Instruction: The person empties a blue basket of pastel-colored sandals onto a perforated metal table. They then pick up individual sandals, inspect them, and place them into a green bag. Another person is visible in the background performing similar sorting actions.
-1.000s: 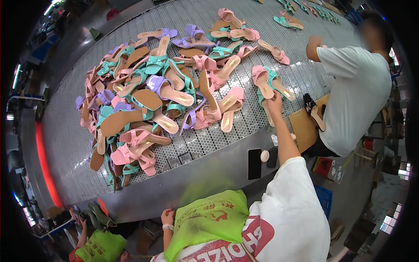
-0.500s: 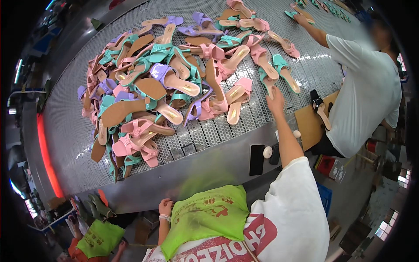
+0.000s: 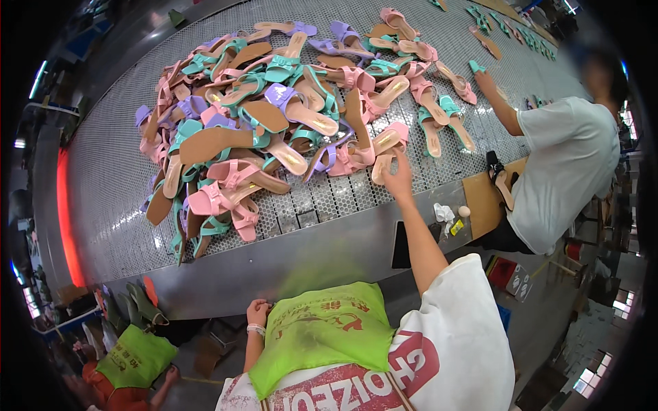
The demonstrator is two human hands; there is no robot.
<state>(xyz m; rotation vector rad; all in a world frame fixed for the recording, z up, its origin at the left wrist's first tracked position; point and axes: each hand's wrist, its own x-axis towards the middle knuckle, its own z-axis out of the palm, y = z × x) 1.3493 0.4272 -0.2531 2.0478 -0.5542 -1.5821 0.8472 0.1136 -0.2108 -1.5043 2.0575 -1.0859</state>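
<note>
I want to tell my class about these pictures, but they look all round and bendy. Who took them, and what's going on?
There's no robot, just a person using bare hands. A camera on their head looks down, and its wide lens bends straight edges. On the grey table lies a pile of pink, green and purple sandals. The right hand is at a pink sandal; I can't tell if it's gripping. The left hand is beside the green apron, with nothing clearly in it. Another person is on the right.
</note>
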